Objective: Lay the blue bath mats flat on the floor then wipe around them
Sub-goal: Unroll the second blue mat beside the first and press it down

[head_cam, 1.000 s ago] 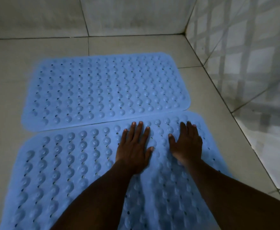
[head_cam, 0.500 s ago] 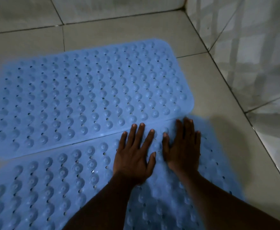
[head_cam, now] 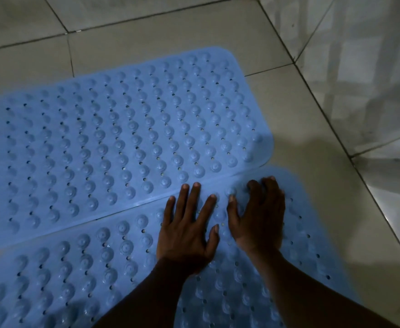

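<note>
Two blue bath mats with rows of round bumps and small holes lie flat on the tiled floor, side by side. The far mat (head_cam: 128, 143) fills the middle left. The near mat (head_cam: 75, 268) runs along the bottom, its far edge touching the far mat. My left hand (head_cam: 187, 230) rests palm down on the near mat near that edge, fingers spread. My right hand (head_cam: 260, 216) presses flat beside it, close to the mat's right end. Neither hand holds anything.
Pale floor tiles (head_cam: 301, 129) with dark grout lines surround the mats. A glossy tiled wall (head_cam: 365, 67) rises on the right, meeting the floor along a diagonal line. A second wall (head_cam: 16, 17) stands at the back.
The view has swung left and down, so the mats sit further right and larger. My hands have slid slightly toward the near mat's far edge, staying flat on it.
</note>
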Demonstrator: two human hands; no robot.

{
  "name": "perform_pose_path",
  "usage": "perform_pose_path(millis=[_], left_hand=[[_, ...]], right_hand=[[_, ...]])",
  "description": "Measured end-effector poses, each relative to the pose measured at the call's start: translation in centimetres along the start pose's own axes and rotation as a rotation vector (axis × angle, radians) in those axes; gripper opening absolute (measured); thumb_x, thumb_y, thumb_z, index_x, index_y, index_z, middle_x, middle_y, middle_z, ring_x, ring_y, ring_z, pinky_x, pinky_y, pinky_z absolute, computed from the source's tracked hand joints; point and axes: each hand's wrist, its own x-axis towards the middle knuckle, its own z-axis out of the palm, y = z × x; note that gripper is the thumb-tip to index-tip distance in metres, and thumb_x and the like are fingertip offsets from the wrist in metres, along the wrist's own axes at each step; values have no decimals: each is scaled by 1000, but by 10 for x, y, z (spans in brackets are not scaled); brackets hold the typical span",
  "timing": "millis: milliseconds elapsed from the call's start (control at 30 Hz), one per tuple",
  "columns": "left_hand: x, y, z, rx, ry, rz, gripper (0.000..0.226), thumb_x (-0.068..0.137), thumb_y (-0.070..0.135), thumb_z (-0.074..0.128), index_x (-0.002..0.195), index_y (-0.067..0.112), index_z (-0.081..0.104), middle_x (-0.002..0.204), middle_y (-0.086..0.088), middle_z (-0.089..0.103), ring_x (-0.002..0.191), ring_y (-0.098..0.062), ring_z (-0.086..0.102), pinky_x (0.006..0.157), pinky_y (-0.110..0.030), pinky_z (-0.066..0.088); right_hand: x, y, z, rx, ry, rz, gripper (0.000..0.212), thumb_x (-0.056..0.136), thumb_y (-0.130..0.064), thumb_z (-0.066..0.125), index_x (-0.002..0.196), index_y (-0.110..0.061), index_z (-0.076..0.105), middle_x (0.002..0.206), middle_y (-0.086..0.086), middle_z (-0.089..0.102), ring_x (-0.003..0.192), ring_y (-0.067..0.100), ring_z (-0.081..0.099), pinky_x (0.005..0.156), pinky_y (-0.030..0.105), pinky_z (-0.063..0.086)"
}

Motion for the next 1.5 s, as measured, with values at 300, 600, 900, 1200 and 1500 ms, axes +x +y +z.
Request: perform_pose_path(millis=[300,600,900,1200,1500], left_hand=[[1,1,0,-5,29,1,66,93,53,48,156,33,38,171,-8,13,158,-28,8,123,-56,20],[2,0,-1,-59,90,10,64,93,52,51,154,33,43,169,-8,19,158,-28,11,123,-54,21],[2,1,1,-96,123,11,62,93,54,49,151,31,46,168,-8,25,157,-28,15,123,-52,20],[1,-6,-14,-102,-71,-9,76,95,61,20,163,27,10,172,-1,4,158,-19,-7,127,-42,-4],[-111,-103,-53,39,-111,-181,71,98,57,17,163,30,5,171,2,-2,158,-21,-9,124,-38,-13]], right_hand=[[1,1,1,-42,-50,-8,52,90,-45,54,124,-7,58,138,23,53,142,39,37,118,55,27],[1,2,0,-47,-59,-33,49,93,-46,49,118,-7,61,139,25,53,142,40,37,117,57,28],[1,0,-1,-34,-87,-22,56,92,-48,48,129,-6,54,139,24,52,142,39,37,117,55,28],[-5,-19,-23,4,-229,32,57,94,-38,55,140,-4,48,151,22,40,145,36,31,117,51,25],[-67,-86,-32,16,-360,-225,62,95,-43,52,148,-13,43,160,13,33,152,31,22,119,52,23]])
